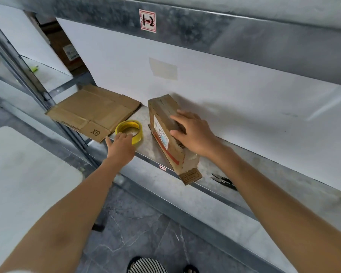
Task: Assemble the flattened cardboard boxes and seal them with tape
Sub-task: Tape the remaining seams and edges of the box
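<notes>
An assembled brown cardboard box with a printed label stands on its narrow side on the metal shelf. My right hand rests on its top, thumb on the labelled face and fingers over the upper edge. A yellow roll of tape lies flat on the shelf to the box's left. My left hand touches its near rim; the fingers are partly hidden by the hand itself. A stack of flattened cardboard boxes, marked "GX", lies at the shelf's left end.
Small black snips lie on the shelf to the right of the box, near the front edge. A white board backs the shelf. An upper shelf beam labelled "1-2" hangs overhead. A white surface stands at lower left.
</notes>
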